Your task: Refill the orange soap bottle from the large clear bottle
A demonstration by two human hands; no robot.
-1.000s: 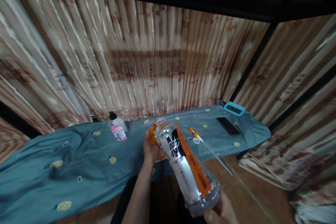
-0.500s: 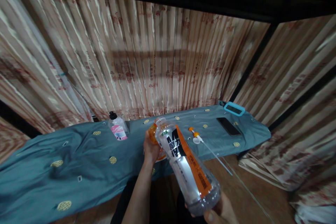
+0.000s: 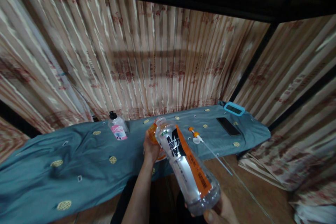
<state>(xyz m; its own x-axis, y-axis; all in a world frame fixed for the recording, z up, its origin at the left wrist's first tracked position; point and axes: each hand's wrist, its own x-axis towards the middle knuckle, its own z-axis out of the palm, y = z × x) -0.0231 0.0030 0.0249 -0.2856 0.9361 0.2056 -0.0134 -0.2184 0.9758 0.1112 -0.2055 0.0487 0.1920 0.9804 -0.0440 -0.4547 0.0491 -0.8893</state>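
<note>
My right hand (image 3: pixel 219 213) grips the base of a clear plastic drink bottle (image 3: pixel 187 166) with a silver and orange label. It is tilted, its uncapped mouth up and left against the neck of an orange bottle (image 3: pixel 152 133). My left hand (image 3: pixel 151 148) is wrapped around that orange bottle, most of which is hidden behind the hand and the drink bottle. Whether liquid flows between them I cannot tell. To the right lies an orange-and-white pump head (image 3: pixel 195 134) with a long dip tube reaching past the table edge. Beside it is a small white cap (image 3: pixel 196 140).
A clear pump bottle (image 3: pixel 117 126) with a pink label and black top stands at the left on the teal patterned cloth (image 3: pixel 89 154). At the right lie a dark phone (image 3: pixel 228 126) and a blue-framed digital clock (image 3: pixel 234 109). Curtains (image 3: pixel 157 59) hang behind, with dark frame posts.
</note>
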